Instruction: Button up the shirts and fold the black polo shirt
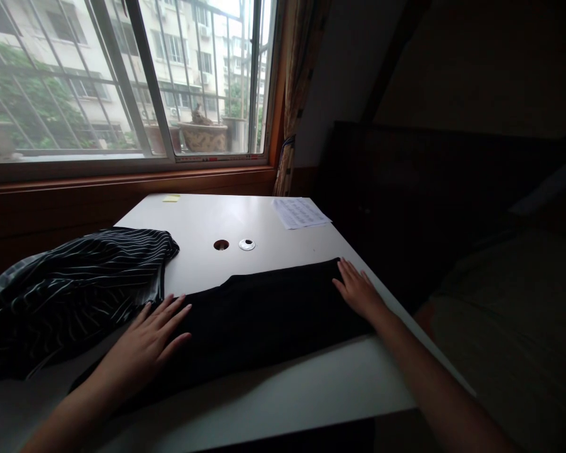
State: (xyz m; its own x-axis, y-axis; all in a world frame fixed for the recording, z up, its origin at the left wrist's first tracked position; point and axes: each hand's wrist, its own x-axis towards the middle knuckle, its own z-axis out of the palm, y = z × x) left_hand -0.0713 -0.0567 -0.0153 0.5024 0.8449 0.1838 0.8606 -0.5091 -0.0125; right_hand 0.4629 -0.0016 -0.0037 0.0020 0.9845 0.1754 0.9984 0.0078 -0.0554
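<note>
A black garment, which looks like folded trousers [264,314], lies flat in a long strip across the white table [306,377]. My left hand [146,340] rests palm down on its left part, fingers spread. On the right end of the cloth lies my right hand [358,290], also flat with its fingers apart. Neither hand grips the fabric. Beside my left hand is a rumpled black garment with white stripes [89,277], heaped on the table's left side. My left forearm and hand hide part of the black cloth.
Printed sheets of paper [299,212] lie at the table's far right corner, and a yellow slip [171,198] at the far left. Mid-table there is a round cable hole [221,245] with a silvery round cover [247,245] beside it. A barred window [207,82] stands behind.
</note>
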